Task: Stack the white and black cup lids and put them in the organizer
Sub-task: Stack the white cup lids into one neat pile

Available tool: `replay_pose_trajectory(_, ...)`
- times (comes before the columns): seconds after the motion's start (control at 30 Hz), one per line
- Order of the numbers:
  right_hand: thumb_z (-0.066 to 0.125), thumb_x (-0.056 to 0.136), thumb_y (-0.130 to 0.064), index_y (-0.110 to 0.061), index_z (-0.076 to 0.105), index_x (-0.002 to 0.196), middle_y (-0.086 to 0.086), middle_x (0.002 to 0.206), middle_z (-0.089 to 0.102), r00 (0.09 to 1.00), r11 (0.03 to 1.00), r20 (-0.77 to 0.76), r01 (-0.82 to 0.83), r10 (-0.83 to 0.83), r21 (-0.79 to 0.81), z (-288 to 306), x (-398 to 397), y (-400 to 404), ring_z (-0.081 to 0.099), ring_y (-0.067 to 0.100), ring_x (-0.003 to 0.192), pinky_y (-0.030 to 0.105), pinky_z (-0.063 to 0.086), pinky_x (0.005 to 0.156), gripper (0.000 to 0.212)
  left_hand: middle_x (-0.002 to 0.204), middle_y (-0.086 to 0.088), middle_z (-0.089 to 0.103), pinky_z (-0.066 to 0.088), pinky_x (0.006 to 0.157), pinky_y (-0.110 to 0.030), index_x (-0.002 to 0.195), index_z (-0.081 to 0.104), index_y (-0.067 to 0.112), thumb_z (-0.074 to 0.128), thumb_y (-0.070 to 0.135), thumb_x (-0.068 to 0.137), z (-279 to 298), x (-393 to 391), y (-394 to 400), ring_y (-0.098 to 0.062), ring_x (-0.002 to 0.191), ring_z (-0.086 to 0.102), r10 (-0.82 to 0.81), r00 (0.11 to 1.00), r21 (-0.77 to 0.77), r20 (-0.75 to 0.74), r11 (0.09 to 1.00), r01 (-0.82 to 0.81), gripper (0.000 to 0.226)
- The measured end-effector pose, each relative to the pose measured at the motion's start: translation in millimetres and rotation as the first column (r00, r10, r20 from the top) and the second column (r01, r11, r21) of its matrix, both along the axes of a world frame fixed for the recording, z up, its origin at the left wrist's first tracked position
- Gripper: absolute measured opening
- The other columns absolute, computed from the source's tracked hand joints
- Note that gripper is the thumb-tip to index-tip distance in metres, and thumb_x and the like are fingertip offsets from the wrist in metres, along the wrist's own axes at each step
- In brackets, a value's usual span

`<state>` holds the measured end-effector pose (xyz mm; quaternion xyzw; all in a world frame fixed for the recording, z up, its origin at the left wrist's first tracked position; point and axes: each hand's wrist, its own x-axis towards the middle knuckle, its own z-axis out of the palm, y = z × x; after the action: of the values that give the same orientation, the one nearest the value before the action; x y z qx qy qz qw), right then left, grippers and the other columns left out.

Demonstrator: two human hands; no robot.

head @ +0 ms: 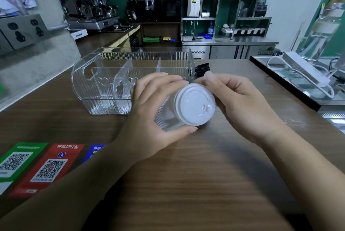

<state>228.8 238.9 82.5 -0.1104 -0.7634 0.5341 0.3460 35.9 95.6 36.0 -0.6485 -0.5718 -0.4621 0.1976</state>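
Observation:
A stack of white cup lids (pixel 195 104) is held tilted over the wooden counter, its top lid facing me. My left hand (pixel 149 107) curls round the stack's left side, thumb under its lower edge. My right hand (pixel 240 103) grips the stack's right side, thumb at the upper rim. Behind the hands stands the clear ribbed organizer (pixel 104 73) with two dividers; no lids show in its visible compartments. A stack of black lids (pixel 202 69) lies just right of the organizer, mostly hidden by my right hand.
QR-code stickers (pixel 46 169) lie on the counter (pixel 186 174) at the front left. A white power strip (pixel 306 70) and cable rest on the glass case at right. A concrete wall with sockets (pixel 24 31) borders the left. An espresso machine stands far behind.

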Motion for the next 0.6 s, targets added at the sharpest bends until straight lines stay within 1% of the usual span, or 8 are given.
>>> replay_pose_trajectory(0.07,0.07,0.106,-0.038,-0.014,0.077,0.131,0.012,0.115,0.078,0.995,0.976,-0.058,0.087,-0.077,0.198,2,1,-3,0.073,0.029,0.106,0.045,0.056,0.088,0.035,0.153,-0.004,0.065,0.042,0.125,-0.058,0.148,0.07,0.009,0.103,0.044,0.08,2,0,0,-0.033,0.15,0.051,0.033,0.998,0.024,0.049,0.999,-0.034,0.083)
replay_pose_trajectory(0.1,0.078,0.1,-0.037,-0.016,0.072,0.137,0.007,0.12,0.077,0.992,0.949,-0.084,0.116,-0.095,0.295,2,0,-6,0.072,0.023,0.111,0.04,0.055,0.093,0.043,0.152,-0.004,0.064,0.042,0.125,-0.056,0.148,0.069,0.008,0.101,0.045,0.082,3,0,0,-0.033,0.149,0.053,0.054,0.996,0.04,0.075,0.998,-0.057,0.082)
replay_pose_trajectory(0.17,0.092,0.089,-0.035,-0.014,0.066,0.145,0.002,0.132,0.072,0.99,0.883,-0.105,0.132,-0.095,0.451,-1,-1,-9,0.067,0.023,0.125,0.035,0.052,0.104,0.066,0.151,-0.005,0.063,0.043,0.122,-0.056,0.148,0.067,0.007,0.096,0.05,0.088,3,-1,1,-0.034,0.145,0.054,0.094,0.988,0.06,0.12,0.993,-0.101,0.079)
replay_pose_trajectory(0.23,0.096,0.085,-0.031,-0.011,0.065,0.146,-0.001,0.139,0.069,0.988,0.841,-0.117,0.148,-0.101,0.52,-3,-5,-13,0.063,0.022,0.133,0.032,0.048,0.111,0.071,0.149,-0.005,0.062,0.044,0.12,-0.057,0.147,0.065,0.007,0.094,0.051,0.09,3,-2,1,-0.033,0.143,0.055,0.111,0.983,0.053,0.144,0.991,-0.12,0.078)
replay_pose_trajectory(0.3,0.093,0.088,-0.028,-0.01,0.068,0.143,-0.002,0.139,0.07,0.981,0.821,-0.145,0.187,-0.127,0.54,-4,-9,-15,0.063,0.019,0.135,0.031,0.048,0.112,0.063,0.15,-0.002,0.061,0.044,0.121,-0.054,0.148,0.064,0.009,0.094,0.054,0.091,2,-3,2,-0.03,0.144,0.055,0.107,0.982,0.029,0.155,0.993,-0.113,0.079)
replay_pose_trajectory(0.37,0.09,0.092,-0.028,-0.011,0.07,0.141,-0.003,0.137,0.072,0.973,0.818,-0.157,0.229,-0.171,0.528,-5,-10,-14,0.065,0.017,0.133,0.027,0.048,0.11,0.055,0.155,0.004,0.056,0.043,0.125,-0.048,0.156,0.061,0.016,0.094,0.062,0.086,3,-4,2,-0.022,0.149,0.051,0.103,0.978,-0.038,0.181,0.994,-0.098,0.09)
replay_pose_trajectory(0.47,0.084,0.097,-0.033,-0.015,0.073,0.139,-0.007,0.132,0.075,0.958,0.852,-0.147,0.286,-0.246,0.439,-5,-9,-11,0.069,0.013,0.123,0.018,0.048,0.104,0.047,0.158,0.012,0.05,0.043,0.127,-0.041,0.171,0.045,0.029,0.09,0.071,0.079,0,-8,3,-0.009,0.152,0.049,0.108,0.943,-0.175,0.314,0.983,-0.055,0.111)
replay_pose_trajectory(0.6,0.082,0.099,-0.035,-0.02,0.075,0.137,-0.013,0.121,0.078,0.949,0.877,-0.104,0.313,-0.296,0.365,-7,-11,-10,0.072,0.007,0.112,0.016,0.051,0.099,0.042,0.158,0.016,0.055,0.048,0.125,-0.042,0.174,0.035,0.034,0.088,0.069,0.082,-6,-9,7,-0.004,0.148,0.055,0.107,0.902,-0.226,0.417,0.974,-0.011,0.112)
